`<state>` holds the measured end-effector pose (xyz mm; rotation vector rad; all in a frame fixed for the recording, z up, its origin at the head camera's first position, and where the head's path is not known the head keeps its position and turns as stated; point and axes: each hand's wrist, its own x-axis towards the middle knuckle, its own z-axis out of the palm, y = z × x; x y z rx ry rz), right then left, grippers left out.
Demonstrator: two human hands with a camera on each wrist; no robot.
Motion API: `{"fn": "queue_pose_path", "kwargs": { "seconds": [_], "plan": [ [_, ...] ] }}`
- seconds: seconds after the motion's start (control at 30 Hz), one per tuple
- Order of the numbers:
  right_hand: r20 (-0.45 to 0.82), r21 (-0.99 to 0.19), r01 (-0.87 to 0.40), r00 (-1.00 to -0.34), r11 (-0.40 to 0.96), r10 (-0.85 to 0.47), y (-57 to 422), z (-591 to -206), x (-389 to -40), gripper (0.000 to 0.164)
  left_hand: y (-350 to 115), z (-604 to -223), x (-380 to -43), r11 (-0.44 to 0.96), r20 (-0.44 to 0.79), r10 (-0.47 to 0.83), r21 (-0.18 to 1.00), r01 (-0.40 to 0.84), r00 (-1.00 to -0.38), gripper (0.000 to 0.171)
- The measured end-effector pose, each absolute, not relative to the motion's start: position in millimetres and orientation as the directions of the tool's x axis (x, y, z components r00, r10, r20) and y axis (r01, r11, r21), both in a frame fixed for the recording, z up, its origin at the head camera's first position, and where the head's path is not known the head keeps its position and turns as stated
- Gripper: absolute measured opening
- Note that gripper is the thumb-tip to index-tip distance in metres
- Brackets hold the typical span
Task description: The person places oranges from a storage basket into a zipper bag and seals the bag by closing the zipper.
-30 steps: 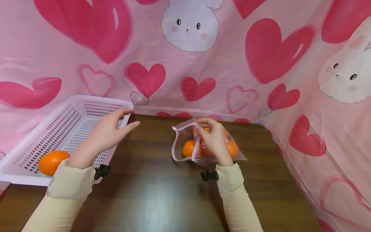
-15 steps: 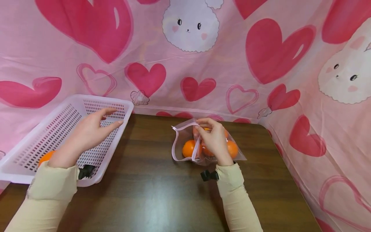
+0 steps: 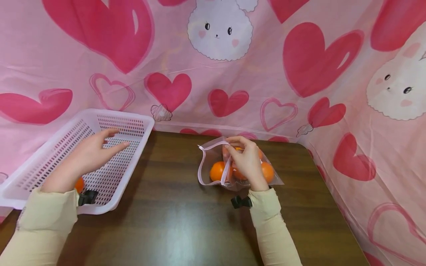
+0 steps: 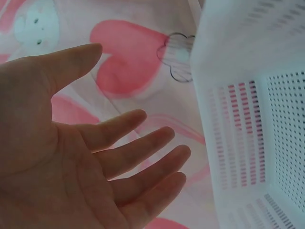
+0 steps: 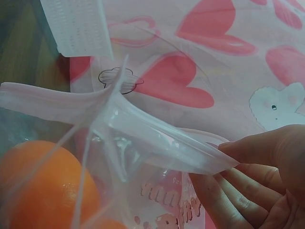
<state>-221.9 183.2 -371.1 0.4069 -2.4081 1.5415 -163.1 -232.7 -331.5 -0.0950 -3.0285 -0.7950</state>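
Note:
My left hand (image 3: 88,155) is over the white plastic basket (image 3: 134,162), holding nothing, its thumb and fingers spread apart. An orange (image 3: 80,184) lies in the basket, mostly hidden behind my left wrist. In the left wrist view the palm of the left hand (image 4: 90,148) shows bare beside the basket wall (image 4: 202,109). My right hand (image 3: 246,160) pinches the rim of a clear zip bag (image 3: 199,171) with a pink edge, its mouth gaping to the left. Several oranges (image 3: 217,171) sit inside. The right wrist view shows thumb and fingers gripping the bag's edge (image 5: 190,155).
A dark wooden table (image 3: 179,214) carries the basket at left and the bag toward the back right. Behind and to the right hangs a pink cloth (image 3: 259,74) with hearts and rabbits, meeting the table's edges.
My left hand has moved left, from the basket's right rim to over its inside, and its wrist now covers most of the orange there. The right hand keeps its hold on the bag.

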Motion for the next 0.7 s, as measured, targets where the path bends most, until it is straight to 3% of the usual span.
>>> {"fn": "queue_pose_path", "kwargs": {
  "seconds": [0.7],
  "plan": [
    [0.353, -0.845, -0.360, -0.931, 0.395, -0.093, 185, -370, -220, 0.019, -285, -345, -181, 0.926, -0.133, 0.061, 0.377, 0.007, -0.989, 0.087]
  ]
}}
